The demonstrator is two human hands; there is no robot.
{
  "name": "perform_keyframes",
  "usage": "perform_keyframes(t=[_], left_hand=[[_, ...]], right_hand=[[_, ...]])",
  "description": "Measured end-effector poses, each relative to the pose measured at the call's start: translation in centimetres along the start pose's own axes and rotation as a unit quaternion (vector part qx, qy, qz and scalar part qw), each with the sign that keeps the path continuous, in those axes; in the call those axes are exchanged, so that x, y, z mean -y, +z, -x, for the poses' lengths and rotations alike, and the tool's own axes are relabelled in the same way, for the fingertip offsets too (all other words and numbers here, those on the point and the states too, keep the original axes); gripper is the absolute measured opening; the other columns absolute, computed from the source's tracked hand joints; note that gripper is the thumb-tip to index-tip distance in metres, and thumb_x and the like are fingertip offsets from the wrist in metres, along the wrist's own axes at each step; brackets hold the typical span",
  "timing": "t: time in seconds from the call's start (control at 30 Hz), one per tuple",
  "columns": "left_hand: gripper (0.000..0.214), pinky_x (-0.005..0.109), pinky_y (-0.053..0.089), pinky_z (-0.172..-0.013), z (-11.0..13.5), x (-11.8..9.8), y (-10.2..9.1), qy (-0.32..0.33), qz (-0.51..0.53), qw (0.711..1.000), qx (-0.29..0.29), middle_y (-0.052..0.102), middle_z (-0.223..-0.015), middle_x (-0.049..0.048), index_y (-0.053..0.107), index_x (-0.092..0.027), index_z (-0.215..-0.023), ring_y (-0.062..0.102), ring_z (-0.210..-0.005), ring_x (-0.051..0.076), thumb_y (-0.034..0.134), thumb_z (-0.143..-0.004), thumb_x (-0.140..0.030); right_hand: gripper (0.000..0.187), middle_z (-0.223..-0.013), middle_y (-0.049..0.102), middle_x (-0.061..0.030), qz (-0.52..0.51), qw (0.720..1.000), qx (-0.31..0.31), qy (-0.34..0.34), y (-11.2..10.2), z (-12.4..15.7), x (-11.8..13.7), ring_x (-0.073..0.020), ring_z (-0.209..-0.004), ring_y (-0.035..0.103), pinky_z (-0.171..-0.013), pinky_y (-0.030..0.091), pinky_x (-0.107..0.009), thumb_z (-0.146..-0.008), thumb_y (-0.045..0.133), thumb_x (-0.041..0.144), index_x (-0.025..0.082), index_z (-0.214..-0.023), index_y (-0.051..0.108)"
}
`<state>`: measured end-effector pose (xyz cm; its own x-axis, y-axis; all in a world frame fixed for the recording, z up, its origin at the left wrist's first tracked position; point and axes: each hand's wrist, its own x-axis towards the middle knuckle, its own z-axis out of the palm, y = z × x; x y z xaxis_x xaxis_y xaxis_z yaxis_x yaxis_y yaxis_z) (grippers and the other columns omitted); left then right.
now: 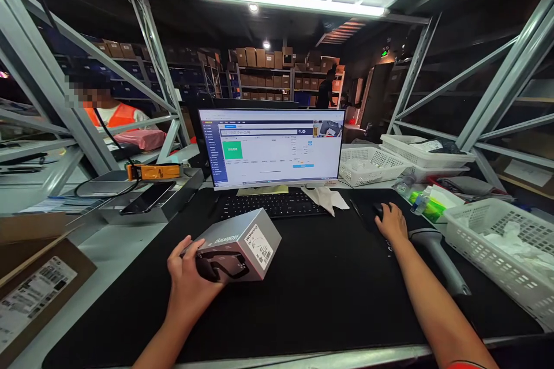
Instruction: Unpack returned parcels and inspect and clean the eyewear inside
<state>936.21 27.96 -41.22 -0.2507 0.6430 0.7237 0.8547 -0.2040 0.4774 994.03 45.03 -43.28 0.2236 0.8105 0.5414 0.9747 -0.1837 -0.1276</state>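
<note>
A grey product box (pixel 229 236) printed with glasses, with a white label on its end, is in the grip of my left hand (pixel 189 268). It is tilted over the black desk mat (pixel 315 300), in front of the keyboard (pixel 268 205). My right hand (pixel 393 223) rests over a black computer mouse (pixel 381 209), fingers curved round it and partly hiding it. A grey handheld scanner (pixel 441 259) lies just right of my right wrist. Behind the keyboard a monitor (pixel 272 150) shows a web page with a green square.
White plastic baskets (pixel 497 248) line the right side, beside a green tissue pack (pixel 428 206). An open cardboard box (pixel 38 288) stands at the left edge. A phone (pixel 148 197) lies back left. One person in an orange vest (pixel 115 118) is beyond the frame; another stands far back.
</note>
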Motion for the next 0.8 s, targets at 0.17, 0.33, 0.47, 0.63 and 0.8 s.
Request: perform_keyframes(t=[0.17, 0.33, 0.47, 0.63, 0.8], left_hand=[[0.086, 0.058, 0.041, -0.112, 0.0, 0.1, 0.1, 0.006, -0.001, 1.0, 0.006, 0.027, -0.153, 0.0168, 0.042, -0.022, -0.135, 0.036, -0.14, 0.04, 0.078, -0.059, -0.039], [0.082, 0.055, 0.039, -0.114, 0.0, -0.7, -0.1, -0.015, 0.013, 1.0, 0.006, 0.029, -0.151, 0.0164, 0.045, -0.021, -0.133, 0.036, -0.14, 0.038, 0.076, -0.06, -0.039], [0.086, 0.057, 0.034, -0.117, -0.2, -0.4, 0.1, -0.01, 0.021, 1.0, 0.005, 0.032, -0.148, 0.0159, 0.043, -0.021, -0.133, 0.034, -0.141, 0.039, 0.079, -0.057, -0.042], [0.093, 0.057, 0.037, -0.115, -0.5, -1.3, 0.5, -0.009, 0.053, 0.998, 0.015, 0.037, -0.142, 0.0154, 0.04, -0.02, -0.134, 0.04, -0.136, 0.039, 0.083, -0.054, -0.041], [0.095, 0.057, 0.04, -0.113, 0.3, -5.8, 0.4, -0.013, 0.134, 0.989, 0.067, 0.041, -0.137, 0.015, 0.04, -0.02, -0.132, 0.045, -0.132, 0.038, 0.085, -0.05, -0.035]], right_hand=[[0.048, -0.143, 0.045, -0.0228, -0.017, 1.0, -0.004, 0.002, -0.1, 0.0, 0.2, -0.036, -0.134, 0.043, -0.107, 0.039, -0.051, -0.088, 0.051, 0.027, 0.012, -0.134, 0.052], [0.046, -0.142, 0.045, -0.0245, -0.054, 0.998, -0.013, -0.003, -1.0, 0.3, 0.8, -0.0365, -0.135, 0.042, -0.11, 0.037, -0.052, -0.087, 0.052, 0.022, 0.01, -0.131, 0.053], [0.046, -0.143, 0.043, -0.0237, -0.103, 0.994, -0.034, -0.013, -3.4, 0.1, 1.8, -0.0367, -0.137, 0.039, -0.112, 0.035, -0.053, -0.085, 0.052, 0.019, 0.01, -0.13, 0.054], [0.044, -0.141, 0.042, -0.0253, -0.195, 0.978, -0.037, -0.067, -7.6, 0.8, 6.3, -0.0386, -0.138, 0.037, -0.115, 0.032, -0.055, -0.088, 0.053, 0.024, 0.008, -0.129, 0.055], [0.089, -0.149, 0.043, -0.0129, -0.39, 0.865, 0.161, -0.273, -11.5, 8.3, 14.7, -0.0284, -0.127, 0.054, -0.104, 0.049, -0.046, -0.075, 0.077, 0.039, 0.026, -0.151, 0.034]])
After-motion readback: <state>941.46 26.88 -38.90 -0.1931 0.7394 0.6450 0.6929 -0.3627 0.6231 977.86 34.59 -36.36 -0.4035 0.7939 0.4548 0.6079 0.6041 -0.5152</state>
